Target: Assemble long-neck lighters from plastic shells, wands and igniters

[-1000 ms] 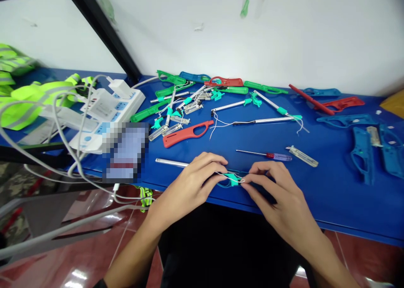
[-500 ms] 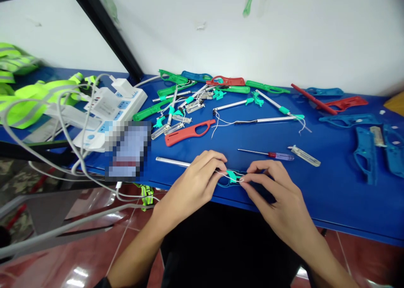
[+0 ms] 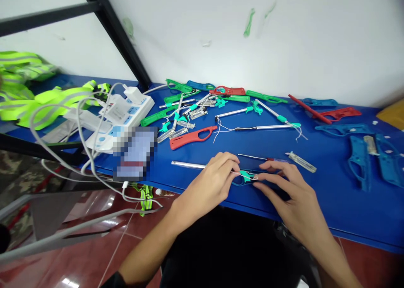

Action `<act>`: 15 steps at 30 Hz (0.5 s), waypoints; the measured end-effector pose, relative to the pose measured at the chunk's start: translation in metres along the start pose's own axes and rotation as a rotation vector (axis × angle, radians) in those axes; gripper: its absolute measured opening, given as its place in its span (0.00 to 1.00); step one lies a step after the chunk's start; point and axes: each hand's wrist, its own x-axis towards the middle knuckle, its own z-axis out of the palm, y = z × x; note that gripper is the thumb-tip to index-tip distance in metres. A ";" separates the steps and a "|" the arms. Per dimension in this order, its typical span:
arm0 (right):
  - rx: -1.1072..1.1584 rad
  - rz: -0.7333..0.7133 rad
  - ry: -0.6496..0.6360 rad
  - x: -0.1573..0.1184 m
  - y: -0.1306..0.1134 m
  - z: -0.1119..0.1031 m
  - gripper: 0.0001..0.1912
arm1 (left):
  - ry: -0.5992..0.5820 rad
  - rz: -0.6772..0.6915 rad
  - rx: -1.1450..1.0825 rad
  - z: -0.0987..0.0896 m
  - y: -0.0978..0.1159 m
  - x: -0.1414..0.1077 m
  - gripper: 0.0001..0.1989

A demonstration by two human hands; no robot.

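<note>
Near the table's front edge lies a partly assembled lighter: a silver metal tube (image 3: 187, 165), a teal trigger piece (image 3: 245, 175) and a blue handle half (image 3: 237, 181) under it. My left hand (image 3: 213, 180) is closed round the inner end of the tube, its fingertips at the trigger piece. A thin white wire (image 3: 255, 178) runs across the trigger piece, its end looped. My right hand (image 3: 292, 191) pinches the wire's looped end with thumb and fingers. Just behind the right fingers lies a screwdriver (image 3: 252, 157), its handle partly hidden. The right hand covers part of the blue handle.
A red handle half (image 3: 192, 138), several metal tubes (image 3: 274, 127) and clear fuel tanks (image 3: 301, 162) lie about. Blue handle halves (image 3: 361, 162) are at the right. A phone (image 3: 137, 153) and a cabled power strip (image 3: 143, 109) stand left. A wall rises behind.
The view has swung, so the table's things sit differently in the picture. Both hands keep their grip on the lighter and wire; my right hand now overlaps the screwdriver's handle.
</note>
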 end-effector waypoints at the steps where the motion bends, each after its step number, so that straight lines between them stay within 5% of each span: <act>1: 0.001 -0.003 0.000 0.000 0.000 0.000 0.05 | 0.003 0.002 -0.009 0.000 0.000 0.000 0.06; 15: 0.026 -0.037 -0.009 0.004 -0.012 0.002 0.07 | 0.073 0.036 -0.025 -0.002 -0.003 -0.001 0.04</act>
